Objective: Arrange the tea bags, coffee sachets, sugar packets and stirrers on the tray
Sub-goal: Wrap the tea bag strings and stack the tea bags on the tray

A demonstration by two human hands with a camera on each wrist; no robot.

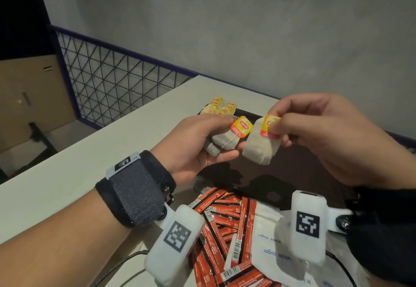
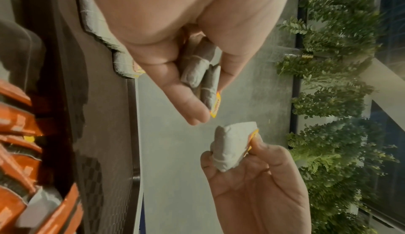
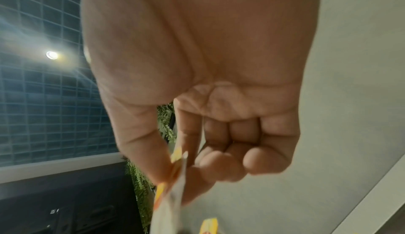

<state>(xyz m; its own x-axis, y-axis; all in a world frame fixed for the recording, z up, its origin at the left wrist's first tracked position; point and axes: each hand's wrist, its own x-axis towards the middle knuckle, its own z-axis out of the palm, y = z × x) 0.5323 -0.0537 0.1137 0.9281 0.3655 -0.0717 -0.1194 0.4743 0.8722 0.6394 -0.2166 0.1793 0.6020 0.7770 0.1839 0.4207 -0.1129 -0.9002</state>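
Above the heap of coffee sachets [image 1: 225, 223], the left hand [image 1: 198, 142] grips 2 tea bags [image 1: 221, 141] and the right hand [image 1: 319, 133] pinches 1 tea bag [image 1: 258, 147] by its tag, over the dark tray [image 1: 292, 169], with more tea bags [image 1: 219, 106] at the tray's far corner.

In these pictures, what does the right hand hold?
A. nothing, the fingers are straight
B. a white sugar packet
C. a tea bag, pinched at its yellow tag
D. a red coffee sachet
C: in the head view the right hand pinches the yellow tag of a tea bag between thumb and fingers, held above the dark tray.
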